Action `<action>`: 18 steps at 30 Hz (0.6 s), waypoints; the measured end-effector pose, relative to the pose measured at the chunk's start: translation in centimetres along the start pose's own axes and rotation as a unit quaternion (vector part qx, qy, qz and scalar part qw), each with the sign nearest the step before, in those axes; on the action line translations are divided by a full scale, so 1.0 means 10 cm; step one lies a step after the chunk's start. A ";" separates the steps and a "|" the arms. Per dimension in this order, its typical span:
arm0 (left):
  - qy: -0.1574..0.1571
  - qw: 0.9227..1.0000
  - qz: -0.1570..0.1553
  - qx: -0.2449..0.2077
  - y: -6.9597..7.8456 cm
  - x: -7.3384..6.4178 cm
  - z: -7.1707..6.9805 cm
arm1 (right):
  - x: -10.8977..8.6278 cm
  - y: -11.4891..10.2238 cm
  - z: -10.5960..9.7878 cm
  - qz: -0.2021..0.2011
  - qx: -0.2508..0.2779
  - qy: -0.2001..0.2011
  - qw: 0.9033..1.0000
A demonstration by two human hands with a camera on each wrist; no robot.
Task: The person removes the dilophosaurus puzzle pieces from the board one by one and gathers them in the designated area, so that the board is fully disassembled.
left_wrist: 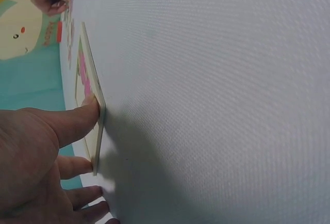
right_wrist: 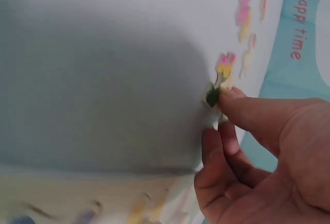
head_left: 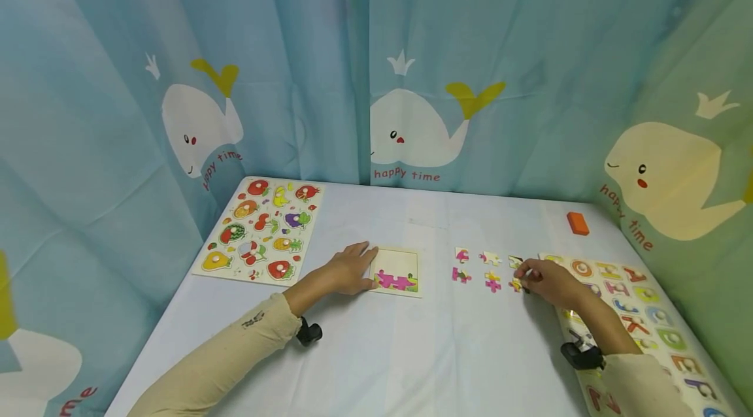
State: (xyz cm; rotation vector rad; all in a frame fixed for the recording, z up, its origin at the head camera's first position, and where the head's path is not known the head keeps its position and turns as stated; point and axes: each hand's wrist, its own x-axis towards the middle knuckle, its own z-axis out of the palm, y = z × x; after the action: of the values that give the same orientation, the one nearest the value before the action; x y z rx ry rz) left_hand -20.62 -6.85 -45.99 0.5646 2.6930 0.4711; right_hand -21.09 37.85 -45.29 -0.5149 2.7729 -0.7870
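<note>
A person's left hand point(head_left: 353, 270) lay spread at the left side of a pale square puzzle tray point(head_left: 402, 261), its fingers extended rather than curled. In the left wrist view the thumb pressed on the tray's near edge and the index finger touched a corner, while the other fingers reached past it. The tray rested flat near the middle of the white worktop point(head_left: 365, 358). Joined pink pieces point(head_left: 395, 281) filled its near part, and the pale base showed beyond them.

Well to the right, the right hand point(head_left: 544, 281) pinched a green-marked piece point(right_wrist: 212, 97) between thumb and fingers, low over the worktop; whether the piece was lifted could not be told. Just left of this hand, between it and the tray, loose pieces point(head_left: 493, 282) in pink, yellow and white lay apart in a far row and a near row. One with pink and yellow lay right beside the pinched piece.

On the far left was a fruit board point(head_left: 238, 259), and at the near right a letter board point(head_left: 642, 310) stretched partly beneath the right forearm. An orange-red block point(head_left: 578, 223) sat at the far right. Behind everything hung a blue curtain point(head_left: 294, 12) printed with white whales.
</note>
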 end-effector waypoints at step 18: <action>0.005 1.000 -0.001 0.010 0.00 0.01 0.01 | 0.27 -0.82 0.41 -0.008 -0.014 0.086 0.996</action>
State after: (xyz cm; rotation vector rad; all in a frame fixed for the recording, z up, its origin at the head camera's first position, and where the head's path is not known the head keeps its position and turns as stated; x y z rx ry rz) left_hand -20.66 -6.74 -46.08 0.5672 2.7113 0.4483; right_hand -20.13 28.35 -44.55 -0.4961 2.9444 -0.8331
